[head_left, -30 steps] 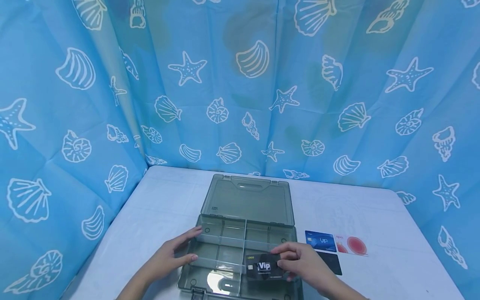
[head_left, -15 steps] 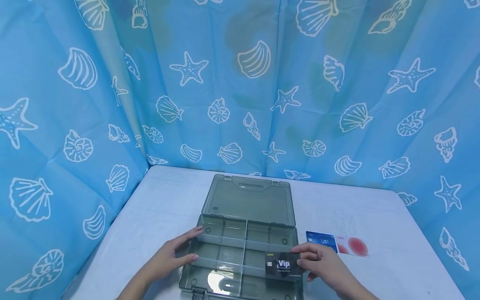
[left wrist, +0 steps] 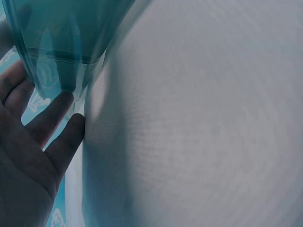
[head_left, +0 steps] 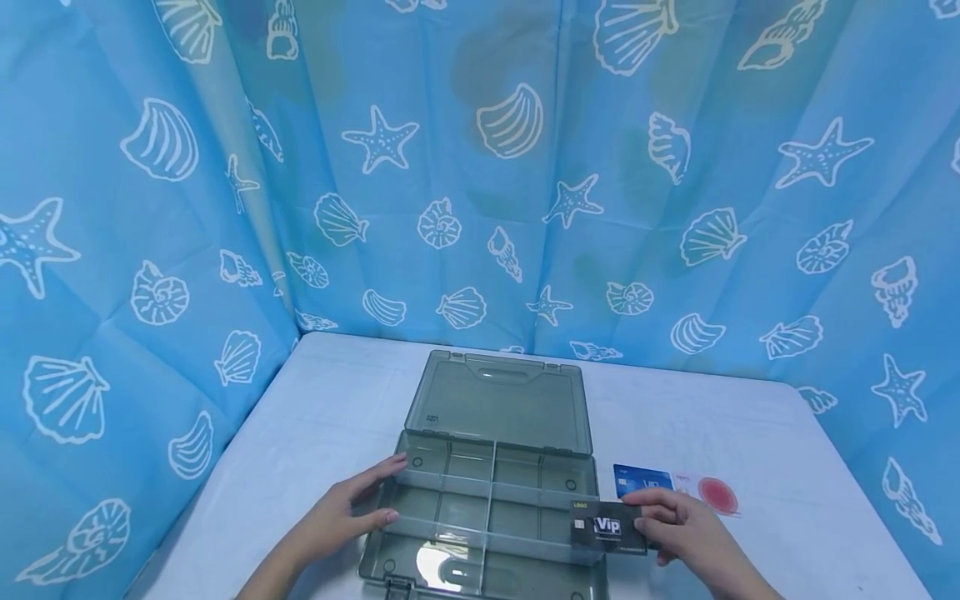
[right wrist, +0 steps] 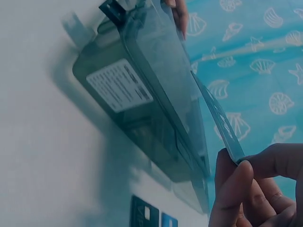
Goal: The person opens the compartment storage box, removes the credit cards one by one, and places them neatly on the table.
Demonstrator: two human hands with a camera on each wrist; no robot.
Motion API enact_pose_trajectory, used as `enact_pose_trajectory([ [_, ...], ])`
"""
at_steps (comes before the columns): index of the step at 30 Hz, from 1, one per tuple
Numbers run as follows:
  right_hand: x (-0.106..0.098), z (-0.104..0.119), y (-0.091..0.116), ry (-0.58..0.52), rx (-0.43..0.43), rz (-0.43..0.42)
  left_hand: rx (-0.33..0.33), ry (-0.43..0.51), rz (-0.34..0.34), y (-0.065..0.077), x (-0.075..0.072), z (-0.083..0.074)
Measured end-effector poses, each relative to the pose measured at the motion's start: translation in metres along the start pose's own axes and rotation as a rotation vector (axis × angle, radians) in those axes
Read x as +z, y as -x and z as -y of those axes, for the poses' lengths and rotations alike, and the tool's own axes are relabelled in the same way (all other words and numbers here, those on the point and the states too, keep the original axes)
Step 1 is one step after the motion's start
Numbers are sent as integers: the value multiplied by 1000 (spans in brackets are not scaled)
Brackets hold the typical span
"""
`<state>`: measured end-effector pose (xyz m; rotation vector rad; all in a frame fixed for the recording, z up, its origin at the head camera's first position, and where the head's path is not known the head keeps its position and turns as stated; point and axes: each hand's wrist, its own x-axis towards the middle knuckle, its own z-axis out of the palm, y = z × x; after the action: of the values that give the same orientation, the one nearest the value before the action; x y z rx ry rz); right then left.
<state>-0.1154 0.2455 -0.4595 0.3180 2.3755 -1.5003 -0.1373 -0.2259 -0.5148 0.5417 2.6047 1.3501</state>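
My right hand (head_left: 678,529) pinches a black VIP card (head_left: 606,527) by its right end, between thumb and fingers. The card is above the right rim of a grey see-through compartment box (head_left: 493,500). In the right wrist view the card (right wrist: 220,120) is seen nearly edge-on, apart from the box (right wrist: 128,94). At the box's left side, my left hand (head_left: 337,517) rests with fingers spread and thumb apart. In the left wrist view, fingertips of the left hand (left wrist: 35,137) lie close against the box wall (left wrist: 61,52).
The box's lid (head_left: 498,404) lies open towards the back. Right of the box, on the white table (head_left: 787,467), lie a blue VIP card (head_left: 641,478) and a white-and-red card (head_left: 718,495). A dark card (right wrist: 143,213) shows low in the right wrist view. Blue shell-patterned curtains (head_left: 465,208) surround the table.
My right hand has moved the black VIP card rightwards, from over the box's front right compartments to its right rim. The left hand stays at the box's left side.
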Motion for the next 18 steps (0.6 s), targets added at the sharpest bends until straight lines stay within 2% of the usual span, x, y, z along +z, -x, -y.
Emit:
enact_pose_trajectory([
  [10,-26,-10,0,62,28,-32,11,-3,-4,0,2,3],
  [18,-47,-25,-1,63,62,-31,19,-3,-7,0,1,3],
])
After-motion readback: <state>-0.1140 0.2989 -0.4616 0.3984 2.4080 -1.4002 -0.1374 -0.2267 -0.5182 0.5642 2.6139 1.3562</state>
